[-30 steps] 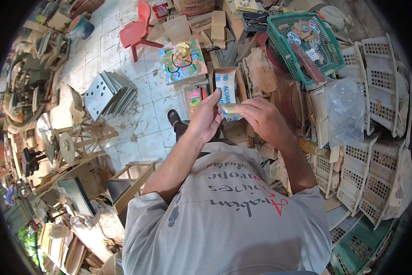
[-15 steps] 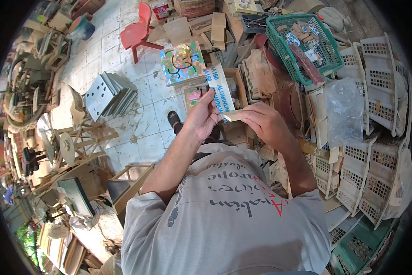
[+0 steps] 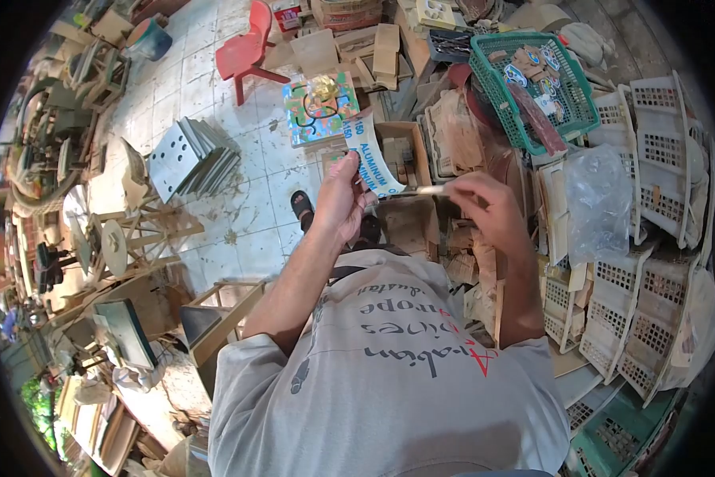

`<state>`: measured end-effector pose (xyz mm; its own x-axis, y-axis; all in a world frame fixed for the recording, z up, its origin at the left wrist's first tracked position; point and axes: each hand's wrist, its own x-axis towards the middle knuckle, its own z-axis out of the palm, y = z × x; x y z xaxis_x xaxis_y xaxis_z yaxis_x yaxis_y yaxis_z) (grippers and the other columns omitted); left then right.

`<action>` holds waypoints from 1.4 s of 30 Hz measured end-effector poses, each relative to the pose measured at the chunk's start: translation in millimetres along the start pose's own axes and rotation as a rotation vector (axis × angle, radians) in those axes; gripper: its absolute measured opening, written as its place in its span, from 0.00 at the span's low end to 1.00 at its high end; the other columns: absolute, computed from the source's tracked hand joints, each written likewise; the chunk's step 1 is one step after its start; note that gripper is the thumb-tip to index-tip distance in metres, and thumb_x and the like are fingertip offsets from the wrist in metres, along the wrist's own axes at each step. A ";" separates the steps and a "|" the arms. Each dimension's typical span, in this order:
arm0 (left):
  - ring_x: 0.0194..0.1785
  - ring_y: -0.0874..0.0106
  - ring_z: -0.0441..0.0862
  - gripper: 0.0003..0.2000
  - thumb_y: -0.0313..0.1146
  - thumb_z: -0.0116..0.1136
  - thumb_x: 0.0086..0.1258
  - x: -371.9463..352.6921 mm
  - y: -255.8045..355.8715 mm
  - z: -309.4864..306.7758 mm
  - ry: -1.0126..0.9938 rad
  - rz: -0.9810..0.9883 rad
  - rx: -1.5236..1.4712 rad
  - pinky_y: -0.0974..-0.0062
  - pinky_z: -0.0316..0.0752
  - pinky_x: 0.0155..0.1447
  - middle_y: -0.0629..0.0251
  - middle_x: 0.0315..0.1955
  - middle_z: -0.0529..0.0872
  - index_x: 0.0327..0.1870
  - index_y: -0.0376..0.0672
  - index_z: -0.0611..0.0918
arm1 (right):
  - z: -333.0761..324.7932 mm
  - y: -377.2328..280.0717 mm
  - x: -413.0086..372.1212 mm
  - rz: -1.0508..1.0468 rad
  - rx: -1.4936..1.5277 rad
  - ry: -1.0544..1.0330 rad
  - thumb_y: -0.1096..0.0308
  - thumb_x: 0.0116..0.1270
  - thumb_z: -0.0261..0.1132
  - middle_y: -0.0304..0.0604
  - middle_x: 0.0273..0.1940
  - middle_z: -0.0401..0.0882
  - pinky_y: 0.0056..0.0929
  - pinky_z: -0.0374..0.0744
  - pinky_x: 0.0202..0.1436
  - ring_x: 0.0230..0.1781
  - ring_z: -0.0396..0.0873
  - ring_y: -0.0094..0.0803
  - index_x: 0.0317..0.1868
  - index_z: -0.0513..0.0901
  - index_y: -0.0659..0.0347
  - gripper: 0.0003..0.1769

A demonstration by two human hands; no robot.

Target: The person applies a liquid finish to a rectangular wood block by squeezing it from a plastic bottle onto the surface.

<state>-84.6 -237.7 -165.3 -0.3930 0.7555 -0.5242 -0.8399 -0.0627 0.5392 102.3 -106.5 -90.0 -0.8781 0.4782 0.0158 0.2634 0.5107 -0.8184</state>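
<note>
My left hand (image 3: 346, 199) is closed on a strip of sandpaper (image 3: 375, 163), pale with blue "ALUMINUM" print, which curves up and to the right of the fingers. In a pinch, my right hand (image 3: 485, 203) holds a small light wooden piece (image 3: 431, 190) edge-on, its left end beside the lower end of the strip. Whether the two touch is hard to tell. Beyond the strip lies a colourful patterned box (image 3: 303, 127) with a dark cord and a gold-coloured item on it.
A red chair (image 3: 248, 54) stands ahead. Stacked grey boards (image 3: 184, 163) sit on the tiled floor to the left. At the right are a green basket (image 3: 485, 87) of small cut-outs, white crates (image 3: 664, 159) and a clear plastic bag (image 3: 600, 207).
My right hand has moved right with the wooden piece, which now appears edge-on. The sandpaper strip has shifted slightly left and bends more. The whole view has shifted a little.
</note>
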 end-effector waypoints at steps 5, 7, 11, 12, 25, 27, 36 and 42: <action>0.34 0.78 0.80 0.11 0.37 0.40 0.73 -3.6 -4.1 4.2 0.010 0.036 0.035 0.81 0.79 0.38 0.66 0.35 0.80 0.43 0.40 0.74 | 2.7 -6.9 12.7 -0.040 0.051 0.253 0.78 0.57 0.62 0.43 0.35 0.78 0.25 0.72 0.37 0.32 0.75 0.29 0.42 0.78 0.66 0.11; 0.33 0.79 0.80 0.11 0.37 0.40 0.73 -6.5 -6.4 7.3 0.013 0.041 0.043 0.83 0.77 0.36 0.66 0.34 0.81 0.42 0.40 0.74 | 8.8 -13.9 22.2 -0.096 -0.041 0.164 0.78 0.57 0.61 0.44 0.37 0.78 0.27 0.73 0.38 0.35 0.76 0.32 0.42 0.78 0.66 0.11; 0.30 0.83 0.77 0.11 0.37 0.41 0.73 -8.8 -8.1 7.8 0.000 0.038 0.075 0.87 0.73 0.32 0.70 0.30 0.80 0.37 0.42 0.76 | 25.5 -6.9 28.3 -0.270 -0.172 0.011 0.79 0.56 0.60 0.47 0.38 0.77 0.32 0.74 0.41 0.39 0.77 0.42 0.41 0.78 0.65 0.10; 0.28 0.84 0.75 0.12 0.37 0.42 0.73 -10.3 -4.8 9.5 -0.003 0.035 0.071 0.87 0.73 0.31 0.72 0.28 0.79 0.36 0.42 0.77 | 28.6 -5.2 27.1 -0.303 -0.188 0.023 0.78 0.56 0.61 0.46 0.37 0.77 0.32 0.74 0.41 0.38 0.76 0.42 0.40 0.79 0.65 0.10; 0.23 0.86 0.68 0.11 0.37 0.42 0.73 -8.7 -1.5 9.8 0.035 0.061 0.094 0.89 0.69 0.28 0.76 0.23 0.74 0.36 0.44 0.76 | 20.2 -18.9 11.6 -0.327 -0.231 0.159 0.79 0.54 0.62 0.43 0.36 0.76 0.33 0.75 0.39 0.36 0.76 0.39 0.40 0.79 0.64 0.11; 0.26 0.86 0.72 0.11 0.37 0.41 0.73 -12.1 2.1 18.1 0.072 0.064 0.055 0.87 0.70 0.29 0.74 0.26 0.77 0.38 0.42 0.76 | 20.3 -20.0 6.5 -0.334 -0.254 0.105 0.79 0.54 0.63 0.44 0.36 0.77 0.31 0.76 0.39 0.36 0.77 0.39 0.39 0.80 0.65 0.10; 0.32 0.79 0.78 0.12 0.35 0.40 0.74 -10.1 -0.6 15.2 -0.012 -0.022 -0.078 0.80 0.78 0.40 0.68 0.32 0.80 0.40 0.38 0.76 | 35.0 -9.1 0.9 -0.329 -0.286 0.113 0.79 0.54 0.60 0.44 0.37 0.76 0.34 0.75 0.41 0.38 0.76 0.40 0.40 0.79 0.65 0.11; 0.34 0.79 0.80 0.12 0.36 0.41 0.73 -18.1 -4.3 18.1 -0.059 -0.061 -0.045 0.80 0.79 0.39 0.66 0.34 0.81 0.43 0.38 0.75 | 36.8 -3.7 12.7 -0.318 -0.278 0.208 0.78 0.54 0.61 0.43 0.37 0.76 0.33 0.75 0.40 0.38 0.76 0.40 0.39 0.79 0.65 0.11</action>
<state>-67.2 -239.4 -146.2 -0.3192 0.7959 -0.5145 -0.8779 -0.0437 0.4769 75.4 -128.6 -107.9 -0.8412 0.3858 0.3788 0.1165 0.8134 -0.5699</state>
